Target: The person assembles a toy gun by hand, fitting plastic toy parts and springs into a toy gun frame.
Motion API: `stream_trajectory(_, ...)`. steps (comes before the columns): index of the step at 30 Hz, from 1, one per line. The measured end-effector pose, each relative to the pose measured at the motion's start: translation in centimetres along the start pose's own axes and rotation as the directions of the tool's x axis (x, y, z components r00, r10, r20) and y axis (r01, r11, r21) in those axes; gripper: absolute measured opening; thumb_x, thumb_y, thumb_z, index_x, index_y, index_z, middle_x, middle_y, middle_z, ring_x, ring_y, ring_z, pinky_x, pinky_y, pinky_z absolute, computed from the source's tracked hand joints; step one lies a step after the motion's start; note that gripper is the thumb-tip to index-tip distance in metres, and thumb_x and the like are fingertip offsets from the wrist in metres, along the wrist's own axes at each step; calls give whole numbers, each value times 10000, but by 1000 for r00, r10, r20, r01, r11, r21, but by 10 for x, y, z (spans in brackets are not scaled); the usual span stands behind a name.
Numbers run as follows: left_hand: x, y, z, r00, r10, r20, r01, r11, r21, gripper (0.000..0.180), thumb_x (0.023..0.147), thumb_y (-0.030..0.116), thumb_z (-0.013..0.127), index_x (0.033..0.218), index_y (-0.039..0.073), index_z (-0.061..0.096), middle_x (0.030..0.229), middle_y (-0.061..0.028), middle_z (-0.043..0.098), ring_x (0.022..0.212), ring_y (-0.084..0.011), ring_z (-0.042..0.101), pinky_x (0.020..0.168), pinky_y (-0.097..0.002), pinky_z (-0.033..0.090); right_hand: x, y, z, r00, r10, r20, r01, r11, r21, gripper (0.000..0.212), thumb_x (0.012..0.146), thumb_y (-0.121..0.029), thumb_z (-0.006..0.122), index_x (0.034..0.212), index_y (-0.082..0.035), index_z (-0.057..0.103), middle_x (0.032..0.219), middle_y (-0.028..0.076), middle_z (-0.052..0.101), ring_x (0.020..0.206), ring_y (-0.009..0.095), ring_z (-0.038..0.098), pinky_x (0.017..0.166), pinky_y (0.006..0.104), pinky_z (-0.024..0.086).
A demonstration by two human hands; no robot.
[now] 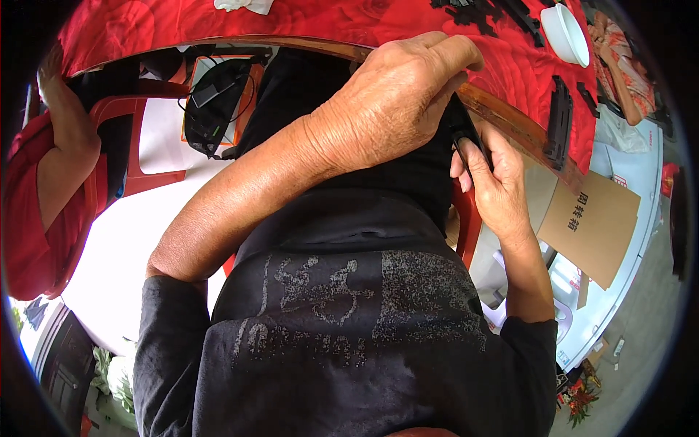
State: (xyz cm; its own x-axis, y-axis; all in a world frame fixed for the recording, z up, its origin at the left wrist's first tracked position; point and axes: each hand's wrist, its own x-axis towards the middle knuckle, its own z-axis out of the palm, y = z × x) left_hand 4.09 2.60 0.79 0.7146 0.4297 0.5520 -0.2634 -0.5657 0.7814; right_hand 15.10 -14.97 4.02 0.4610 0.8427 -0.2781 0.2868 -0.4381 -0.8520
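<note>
Head view: a small black part (466, 142) was pinched between both hands below the counter (510, 120) edge. Left hand (397, 109) was closed over its top; right hand (495, 175) gripped it from beneath. Long axis ran roughly upright; both hands were touching it.

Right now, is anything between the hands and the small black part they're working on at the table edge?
Nothing visible. The right hand already pinches the black part, and the left hand closes over its upper end, hiding much of it. Both sit just below the table edge; the other black pieces lie apart on the red cloth.
</note>
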Motion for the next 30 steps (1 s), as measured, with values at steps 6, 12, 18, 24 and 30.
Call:
stream_trajectory(6, 3, 1, 3, 996, 67, -57, -63, 996, 65, 274, 781, -81, 576, 1045, -4, 574, 830, -194, 598, 805, -417, 629, 664, -482, 519, 5, 0, 4, 996, -76, -48, 73, 996, -43, 124, 996, -105, 578, 1021, 15, 604, 645, 38, 567, 566, 72, 524, 528, 249, 412)
stream_trajectory(12, -1, -2, 4, 999, -18, 50, 13, 994, 107, 210, 903, -49, 580, 1107, -1, 578, 926, -211, 621, 863, -430, 645, 690, -434, 518, 8, 14, 4, 1000, -23, 20, 22, 999, 25, 130, 1015, -126, 558, 993, 1, 575, 687, 26, 591, 575, 69, 518, 563, 241, 444)
stream_trajectory(18, 0, -1, 2, 982, -139, 126, 128, 987, 95, 199, 898, -45, 556, 1094, -12, 570, 942, -224, 619, 870, -448, 637, 699, -445, 520, 15, 17, 13, 996, -95, -1, 94, 983, 156, 145, 1008, -111, 567, 1081, 13, 581, 752, 42, 618, 603, 74, 545, 565, 237, 468)
stream_trajectory(24, 3, -1, 6, 976, -144, 166, 129, 987, 95, 192, 895, -55, 551, 1084, -22, 565, 930, -226, 600, 873, -465, 619, 698, -467, 505, 19, 22, 11, 998, -55, -12, 56, 983, 173, 189, 994, -153, 615, 893, 6, 599, 696, 37, 612, 566, 80, 555, 539, 241, 453)
stream_trajectory(30, 2, 3, 8, 975, -140, 173, 122, 986, 114, 205, 887, -65, 553, 1089, -25, 565, 940, -223, 598, 861, -458, 620, 694, -474, 509, 19, 23, 15, 999, -9, -31, 14, 983, 183, 217, 985, -147, 607, 834, 8, 605, 633, 41, 606, 527, 92, 562, 506, 246, 454)
